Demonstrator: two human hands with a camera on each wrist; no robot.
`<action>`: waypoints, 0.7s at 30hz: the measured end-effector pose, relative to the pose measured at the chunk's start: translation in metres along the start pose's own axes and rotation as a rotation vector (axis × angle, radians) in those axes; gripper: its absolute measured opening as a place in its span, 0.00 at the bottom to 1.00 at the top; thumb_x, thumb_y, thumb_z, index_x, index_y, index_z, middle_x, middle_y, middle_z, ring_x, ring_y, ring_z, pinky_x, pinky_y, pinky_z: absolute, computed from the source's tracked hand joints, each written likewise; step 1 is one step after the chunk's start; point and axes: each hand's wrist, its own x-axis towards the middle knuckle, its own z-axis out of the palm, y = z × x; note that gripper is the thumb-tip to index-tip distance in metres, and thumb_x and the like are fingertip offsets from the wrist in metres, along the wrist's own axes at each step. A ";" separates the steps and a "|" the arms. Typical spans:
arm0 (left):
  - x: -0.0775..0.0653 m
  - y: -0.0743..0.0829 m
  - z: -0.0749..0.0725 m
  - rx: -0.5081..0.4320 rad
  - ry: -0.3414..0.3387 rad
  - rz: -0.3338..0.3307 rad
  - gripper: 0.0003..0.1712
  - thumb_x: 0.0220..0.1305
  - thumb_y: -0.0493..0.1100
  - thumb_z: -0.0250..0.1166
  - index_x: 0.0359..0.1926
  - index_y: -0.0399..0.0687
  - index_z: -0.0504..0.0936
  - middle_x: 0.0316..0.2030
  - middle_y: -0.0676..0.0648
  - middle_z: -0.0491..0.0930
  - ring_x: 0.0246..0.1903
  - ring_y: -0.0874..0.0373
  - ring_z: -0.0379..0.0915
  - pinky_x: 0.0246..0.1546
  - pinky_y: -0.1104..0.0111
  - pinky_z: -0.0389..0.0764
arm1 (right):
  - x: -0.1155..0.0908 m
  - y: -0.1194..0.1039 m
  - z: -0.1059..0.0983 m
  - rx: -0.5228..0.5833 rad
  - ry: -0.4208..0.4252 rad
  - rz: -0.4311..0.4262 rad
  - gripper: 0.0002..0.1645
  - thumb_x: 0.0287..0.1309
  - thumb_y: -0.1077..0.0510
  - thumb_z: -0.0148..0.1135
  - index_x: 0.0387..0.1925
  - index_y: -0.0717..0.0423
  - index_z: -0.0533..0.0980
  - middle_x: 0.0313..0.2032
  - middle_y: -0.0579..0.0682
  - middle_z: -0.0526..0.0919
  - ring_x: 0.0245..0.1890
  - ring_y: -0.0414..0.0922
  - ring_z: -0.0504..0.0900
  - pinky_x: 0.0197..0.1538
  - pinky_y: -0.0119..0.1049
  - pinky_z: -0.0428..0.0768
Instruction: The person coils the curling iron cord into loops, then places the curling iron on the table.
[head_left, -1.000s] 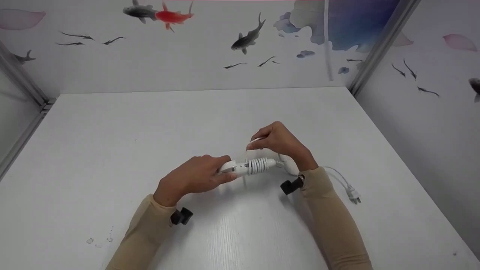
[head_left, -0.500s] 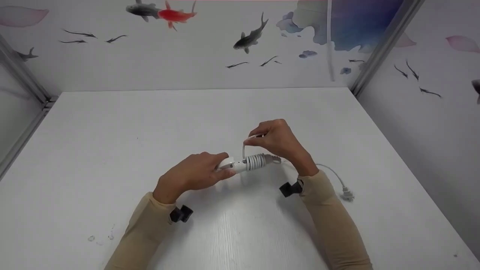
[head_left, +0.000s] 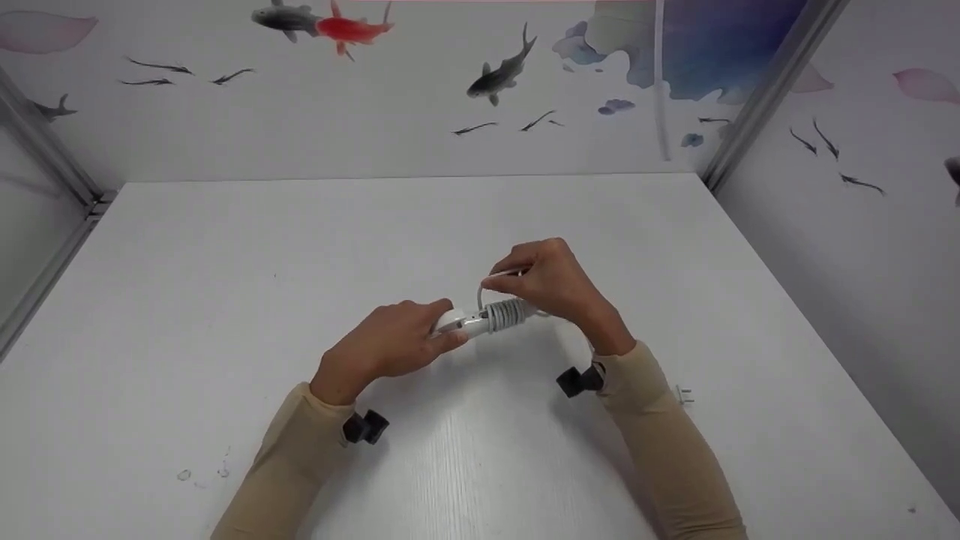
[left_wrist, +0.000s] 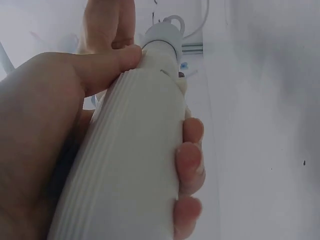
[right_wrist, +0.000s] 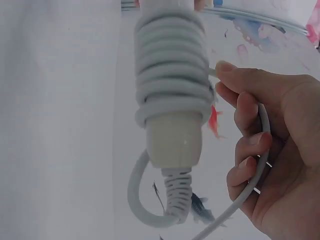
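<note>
A white corded appliance [left_wrist: 135,150], with a long ribbed body and a narrower handle [right_wrist: 175,140], is held up above the table. My left hand [head_left: 390,341] grips its thick body, thumb on one side and fingers round the other. Several coils of the white power cord [head_left: 506,315] lie side by side around the handle. My right hand [head_left: 555,277] pinches the cord's loose run just beyond the coils, and more of it passes across the curled fingers [right_wrist: 250,145]. At the handle's end the cord leaves through a ridged sleeve [right_wrist: 177,195]. The appliance's exact kind is unclear.
The two-pin plug [head_left: 684,394] shows on the right beside my right sleeve, which hides part of the cord. A white table [head_left: 337,240] lies under everything. Walls printed with fish [head_left: 501,71] stand at the back and right.
The handle and its coils have shifted slightly left and up, with the right hand moving left alongside. The plug has been drawn leftward, partly behind the right sleeve. The left hand keeps its grip.
</note>
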 end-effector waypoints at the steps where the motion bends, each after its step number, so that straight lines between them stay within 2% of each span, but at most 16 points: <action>1: 0.001 0.000 0.000 0.002 0.017 -0.013 0.23 0.74 0.61 0.54 0.57 0.51 0.72 0.33 0.48 0.77 0.28 0.56 0.71 0.30 0.64 0.69 | 0.000 -0.002 0.001 0.004 0.005 -0.017 0.07 0.57 0.54 0.73 0.34 0.51 0.89 0.29 0.47 0.88 0.27 0.42 0.78 0.33 0.34 0.76; 4: 0.003 -0.002 -0.002 -0.003 0.070 -0.055 0.25 0.75 0.61 0.53 0.59 0.49 0.71 0.35 0.47 0.78 0.28 0.55 0.72 0.29 0.64 0.70 | -0.001 -0.005 0.002 0.036 -0.006 -0.051 0.08 0.61 0.54 0.70 0.38 0.53 0.89 0.28 0.48 0.88 0.25 0.42 0.75 0.31 0.32 0.74; 7: 0.004 -0.005 -0.004 -0.020 0.112 -0.099 0.27 0.75 0.61 0.52 0.62 0.47 0.70 0.35 0.45 0.79 0.27 0.54 0.73 0.28 0.64 0.71 | -0.001 -0.006 0.002 0.070 -0.060 -0.047 0.10 0.65 0.53 0.66 0.39 0.53 0.89 0.24 0.47 0.83 0.23 0.42 0.70 0.29 0.32 0.70; 10: 0.005 -0.007 -0.005 -0.039 0.160 -0.136 0.29 0.75 0.60 0.53 0.65 0.45 0.68 0.35 0.44 0.79 0.27 0.54 0.73 0.27 0.65 0.71 | -0.001 -0.007 0.002 0.101 -0.148 -0.031 0.13 0.68 0.53 0.63 0.32 0.54 0.88 0.21 0.46 0.76 0.20 0.41 0.65 0.28 0.32 0.66; 13: 0.004 -0.009 -0.006 -0.064 0.218 -0.165 0.29 0.75 0.59 0.53 0.65 0.44 0.68 0.34 0.44 0.79 0.26 0.55 0.72 0.25 0.66 0.70 | 0.000 -0.005 0.002 0.115 -0.246 -0.026 0.18 0.69 0.53 0.61 0.24 0.55 0.85 0.20 0.45 0.74 0.19 0.39 0.63 0.27 0.32 0.64; 17: 0.003 -0.009 -0.007 -0.084 0.268 -0.172 0.27 0.75 0.58 0.54 0.62 0.45 0.69 0.33 0.45 0.78 0.24 0.55 0.71 0.23 0.67 0.68 | 0.003 0.005 0.005 0.105 -0.381 0.049 0.15 0.68 0.51 0.62 0.29 0.53 0.87 0.20 0.46 0.79 0.21 0.39 0.68 0.29 0.31 0.68; 21: 0.001 -0.005 -0.008 -0.091 0.269 -0.159 0.25 0.75 0.59 0.53 0.59 0.46 0.70 0.32 0.46 0.77 0.25 0.55 0.71 0.24 0.67 0.68 | 0.006 0.018 0.010 0.047 -0.478 0.173 0.17 0.67 0.44 0.62 0.38 0.51 0.89 0.21 0.45 0.84 0.23 0.41 0.74 0.31 0.34 0.72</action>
